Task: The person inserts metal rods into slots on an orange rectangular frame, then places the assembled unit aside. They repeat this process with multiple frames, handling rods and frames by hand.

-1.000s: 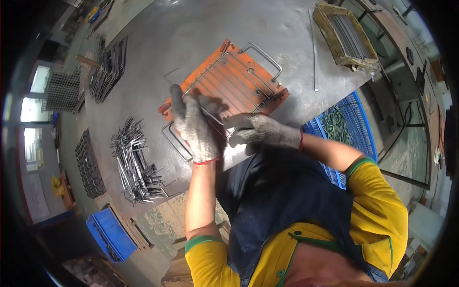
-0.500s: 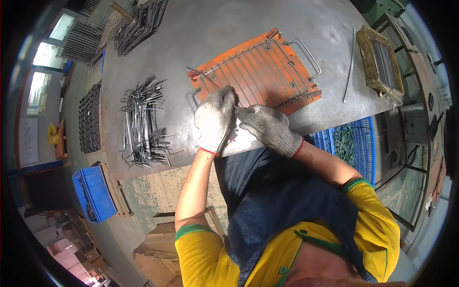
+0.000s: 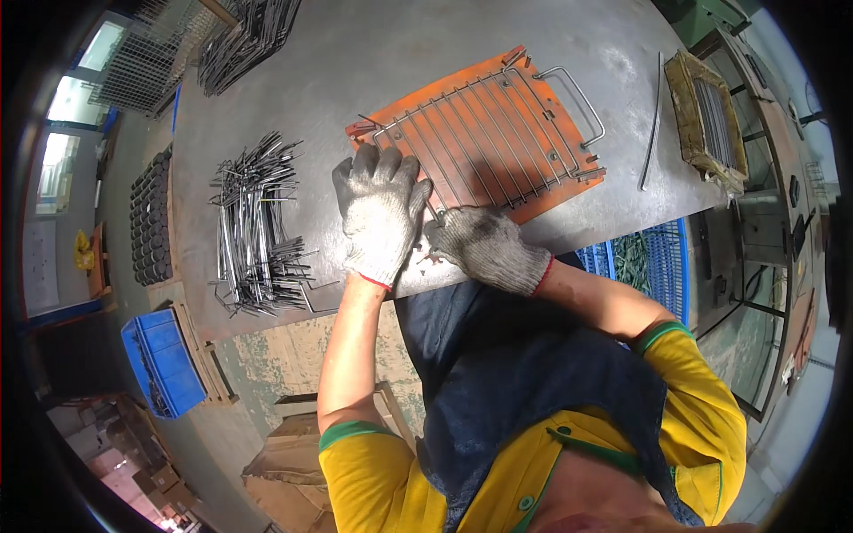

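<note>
The left hand (image 3: pixel 382 216) has just unclenched and spread over the left corner of the orange jig plate (image 3: pixel 537 93), which bears the wire rack (image 3: pixel 475 140) on the counter (image 3: pixel 329 75), apparently leaving close work to the right hand (image 3: pixel 489 246), curled at the near edge, grip unclear.

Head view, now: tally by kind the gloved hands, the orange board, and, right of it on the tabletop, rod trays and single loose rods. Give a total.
Gloved hands: 2 (left hand, right hand)
Orange board: 1
Rod tray: 1
Loose rod: 1
Total: 5
</note>
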The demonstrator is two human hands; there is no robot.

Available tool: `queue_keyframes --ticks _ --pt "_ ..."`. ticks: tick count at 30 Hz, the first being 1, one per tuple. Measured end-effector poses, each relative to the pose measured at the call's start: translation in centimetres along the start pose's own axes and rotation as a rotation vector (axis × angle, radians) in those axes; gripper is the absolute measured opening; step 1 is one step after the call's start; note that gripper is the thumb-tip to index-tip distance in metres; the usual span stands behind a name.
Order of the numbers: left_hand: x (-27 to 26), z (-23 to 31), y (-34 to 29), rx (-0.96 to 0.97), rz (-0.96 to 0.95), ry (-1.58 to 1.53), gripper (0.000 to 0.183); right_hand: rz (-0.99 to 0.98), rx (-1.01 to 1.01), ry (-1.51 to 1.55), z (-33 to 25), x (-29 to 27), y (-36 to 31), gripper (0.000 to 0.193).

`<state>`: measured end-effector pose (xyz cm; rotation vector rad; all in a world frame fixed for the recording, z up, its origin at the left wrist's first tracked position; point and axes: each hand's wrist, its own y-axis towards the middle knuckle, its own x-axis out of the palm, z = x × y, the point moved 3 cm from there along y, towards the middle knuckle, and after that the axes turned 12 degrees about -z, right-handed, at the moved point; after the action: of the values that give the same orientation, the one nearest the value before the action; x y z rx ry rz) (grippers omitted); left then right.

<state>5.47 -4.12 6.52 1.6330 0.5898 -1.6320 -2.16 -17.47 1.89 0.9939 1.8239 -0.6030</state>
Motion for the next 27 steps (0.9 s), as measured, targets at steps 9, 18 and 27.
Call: queue_keyframes --ticks 9,18,27 --pt "0.8 0.1 -0.6 0.049 -0.024 0.027 0.033 0.050 0.015 -0.006 -1.6 -3.8 -1.3 0.036" --pt "1.2 0.2 -0.8 0.023 -0.010 0.013 0.035 0.258 -0.030 -0.207 4.7 -5.3 5.7 0.039" --pt "1.2 0.0 -0.8 0.002 -0.037 -0.031 0.033 -0.004 -0.019 -0.393 5.7 -2.5 12.7 0.047"
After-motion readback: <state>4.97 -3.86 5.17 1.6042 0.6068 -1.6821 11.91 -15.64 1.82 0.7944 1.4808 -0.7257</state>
